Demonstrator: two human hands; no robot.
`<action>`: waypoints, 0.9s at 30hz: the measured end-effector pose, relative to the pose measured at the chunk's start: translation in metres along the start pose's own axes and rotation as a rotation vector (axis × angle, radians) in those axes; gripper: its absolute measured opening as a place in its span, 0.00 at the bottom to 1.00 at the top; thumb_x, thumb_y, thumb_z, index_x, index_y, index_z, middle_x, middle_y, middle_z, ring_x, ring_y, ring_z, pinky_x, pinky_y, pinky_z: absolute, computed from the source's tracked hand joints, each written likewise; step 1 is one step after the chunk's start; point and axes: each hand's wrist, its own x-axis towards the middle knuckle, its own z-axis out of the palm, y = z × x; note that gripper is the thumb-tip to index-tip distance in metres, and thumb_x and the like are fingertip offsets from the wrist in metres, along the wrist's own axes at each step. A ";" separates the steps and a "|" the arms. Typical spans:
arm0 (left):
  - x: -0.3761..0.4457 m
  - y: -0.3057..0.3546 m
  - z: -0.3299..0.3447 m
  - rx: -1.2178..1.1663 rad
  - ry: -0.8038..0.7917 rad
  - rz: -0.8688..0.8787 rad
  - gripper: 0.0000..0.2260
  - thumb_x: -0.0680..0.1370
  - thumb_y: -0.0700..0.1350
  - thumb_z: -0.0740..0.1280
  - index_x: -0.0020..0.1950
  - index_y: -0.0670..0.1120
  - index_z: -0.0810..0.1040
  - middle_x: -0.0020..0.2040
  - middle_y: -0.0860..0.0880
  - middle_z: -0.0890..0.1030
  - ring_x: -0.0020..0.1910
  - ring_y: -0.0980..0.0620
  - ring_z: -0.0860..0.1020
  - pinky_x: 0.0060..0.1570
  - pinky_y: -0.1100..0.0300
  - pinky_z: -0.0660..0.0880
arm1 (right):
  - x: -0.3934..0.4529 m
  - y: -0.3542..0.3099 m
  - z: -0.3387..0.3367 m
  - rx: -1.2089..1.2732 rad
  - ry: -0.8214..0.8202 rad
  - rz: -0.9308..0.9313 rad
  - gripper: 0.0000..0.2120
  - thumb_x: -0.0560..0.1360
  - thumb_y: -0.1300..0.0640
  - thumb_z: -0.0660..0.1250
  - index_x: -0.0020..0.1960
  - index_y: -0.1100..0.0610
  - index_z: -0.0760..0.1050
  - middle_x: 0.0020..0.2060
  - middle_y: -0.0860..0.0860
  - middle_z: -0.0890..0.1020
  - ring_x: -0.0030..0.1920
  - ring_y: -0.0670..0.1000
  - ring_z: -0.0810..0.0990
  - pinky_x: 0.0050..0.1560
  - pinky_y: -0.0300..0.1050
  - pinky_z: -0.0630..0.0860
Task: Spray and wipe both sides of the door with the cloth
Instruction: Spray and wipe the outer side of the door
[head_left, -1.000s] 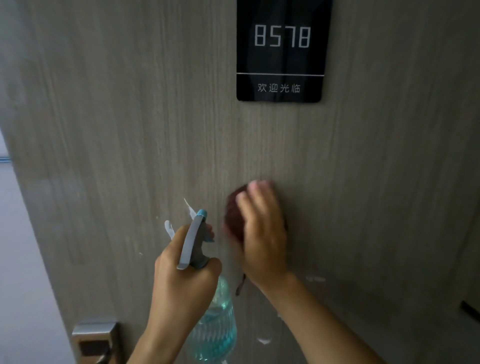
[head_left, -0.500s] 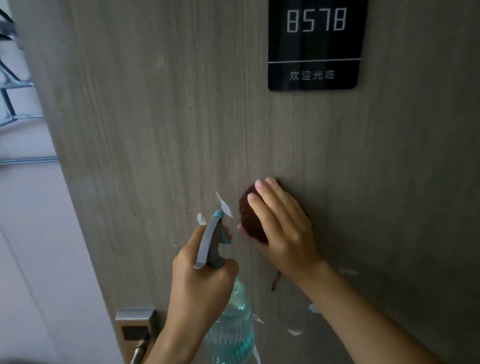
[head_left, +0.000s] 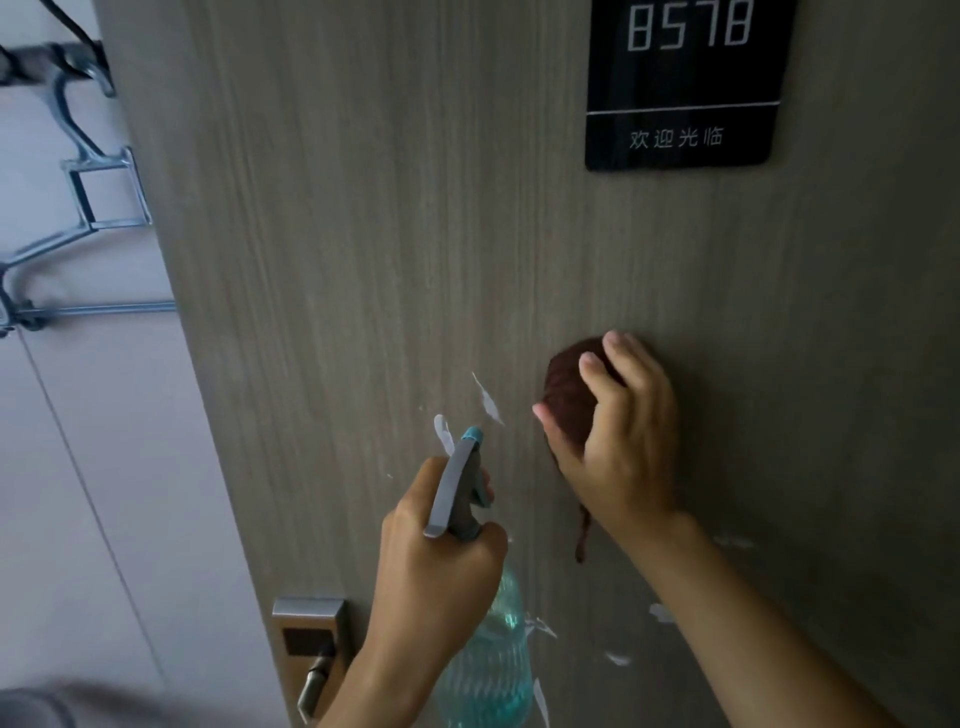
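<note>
**Cloth on the panel, bottle held ready**

Your right hand (head_left: 621, 441) presses the bunched dark red cloth (head_left: 569, 395) flat against the door (head_left: 363, 260), fingers curled over the wad so it stays gathered under your palm; a loose tail of it hangs below your wrist. The cloth sits mid-panel, below the black number plate (head_left: 680, 83) and right of the white flecks (head_left: 485, 400) on the wood, which look like the marks you mean to clear.

Your left hand (head_left: 436, 561) is wrapped around the neck of the spray bottle (head_left: 488, 660), its grey trigger head aimed up at the door near those flecks, so you can likely wet the patch without putting the cloth down. Whether a finger is on the trigger, I cannot tell.

The lock and handle (head_left: 311, 654) sit low at the door's edge, left of the bottle. More flecks lie lower right, so this face seems unfinished, and the other side is not in view.
</note>
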 end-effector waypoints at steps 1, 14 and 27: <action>-0.002 -0.001 -0.001 0.008 0.008 0.011 0.19 0.69 0.27 0.69 0.46 0.52 0.79 0.27 0.51 0.70 0.26 0.51 0.67 0.27 0.57 0.67 | 0.005 0.003 -0.003 -0.005 -0.006 0.011 0.27 0.80 0.47 0.72 0.68 0.64 0.70 0.67 0.67 0.77 0.71 0.66 0.72 0.72 0.59 0.72; -0.010 -0.046 -0.021 0.072 0.037 -0.129 0.20 0.70 0.28 0.71 0.49 0.53 0.79 0.31 0.49 0.74 0.26 0.53 0.71 0.28 0.62 0.71 | 0.011 -0.015 0.004 0.090 0.080 0.239 0.25 0.82 0.54 0.70 0.69 0.73 0.72 0.71 0.71 0.70 0.75 0.70 0.67 0.75 0.67 0.65; -0.005 -0.042 -0.032 -0.017 0.081 -0.073 0.21 0.71 0.28 0.71 0.53 0.53 0.80 0.35 0.46 0.77 0.28 0.51 0.72 0.28 0.62 0.72 | 0.053 -0.034 0.027 0.130 0.196 0.196 0.20 0.80 0.53 0.72 0.63 0.70 0.80 0.67 0.67 0.77 0.71 0.68 0.74 0.71 0.65 0.71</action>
